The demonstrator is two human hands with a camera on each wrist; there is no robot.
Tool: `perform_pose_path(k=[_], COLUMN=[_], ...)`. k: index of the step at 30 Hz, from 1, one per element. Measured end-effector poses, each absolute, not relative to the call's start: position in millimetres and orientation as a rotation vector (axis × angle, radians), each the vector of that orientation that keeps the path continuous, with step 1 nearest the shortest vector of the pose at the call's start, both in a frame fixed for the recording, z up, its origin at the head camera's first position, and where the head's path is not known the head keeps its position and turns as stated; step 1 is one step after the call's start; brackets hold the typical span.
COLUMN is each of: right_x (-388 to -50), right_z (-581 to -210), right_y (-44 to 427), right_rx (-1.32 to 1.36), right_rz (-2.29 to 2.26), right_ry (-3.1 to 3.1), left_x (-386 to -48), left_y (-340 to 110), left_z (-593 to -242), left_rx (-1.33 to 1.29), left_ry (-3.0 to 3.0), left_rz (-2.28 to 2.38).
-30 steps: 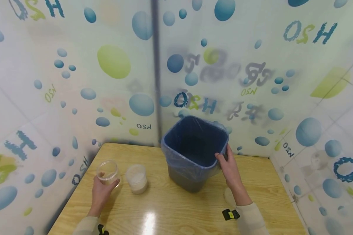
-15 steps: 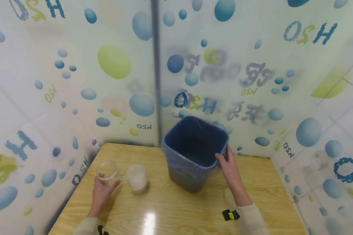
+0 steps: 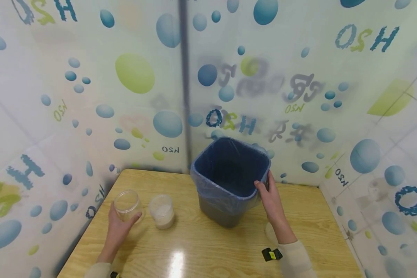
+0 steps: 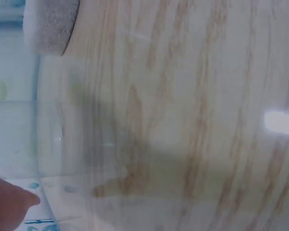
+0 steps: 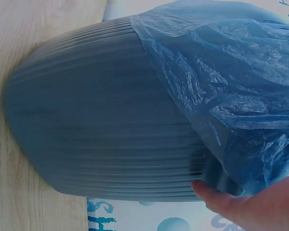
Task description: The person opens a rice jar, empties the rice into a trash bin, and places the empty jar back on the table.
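My left hand [image 3: 119,227] is spread around the near side of a clear, empty-looking cup [image 3: 127,202] at the table's left, fingers along its left side and thumb at the lower right. In the left wrist view a fingertip [image 4: 12,204] shows below the transparent cup wall [image 4: 24,139]; firm contact cannot be made out. My right hand [image 3: 272,202] grips the right rim of a grey bin [image 3: 215,210] with a blue plastic liner [image 3: 226,195]. The bin tilts, its mouth towards me. In the right wrist view fingers [image 5: 221,199] lie against the bin [image 5: 101,110] beside the liner [image 5: 216,72].
A second clear cup [image 3: 161,212] with pale contents stands between the first cup and the bin. A pale round object [image 3: 271,232] lies partly behind my right wrist. Patterned curtains [image 3: 135,127] stand behind and beside the wooden table [image 3: 201,251].
My left fingers have straightened and moved from behind the clear cup to its left side; the left wrist has shifted slightly left. The right hand and bin stay still.
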State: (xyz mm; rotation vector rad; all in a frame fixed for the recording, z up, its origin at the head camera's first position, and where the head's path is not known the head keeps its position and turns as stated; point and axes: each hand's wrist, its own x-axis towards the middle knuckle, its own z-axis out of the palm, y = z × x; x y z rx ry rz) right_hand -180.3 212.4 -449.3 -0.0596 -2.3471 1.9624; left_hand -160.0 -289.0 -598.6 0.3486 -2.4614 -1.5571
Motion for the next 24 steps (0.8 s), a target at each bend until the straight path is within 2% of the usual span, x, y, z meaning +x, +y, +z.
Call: perform_pose_path(k=[10, 24], right_x=[-178.9, -166.8], right_z=[-454.5, -463.2], right_y=[213.1, 222.0], right_rx=[-0.094, -0.074], right_rz=[1.941, 1.818], right_ry=[-2.333, -2.345], left_x=[-152.4, -154.3], left_y=[-280.0, -264.3], left_z=[-585.1, -578.7], left_rx=[0.340, 0.047], left_ry=[-2.296, -2.130], left_rz=[-1.430, -1.242])
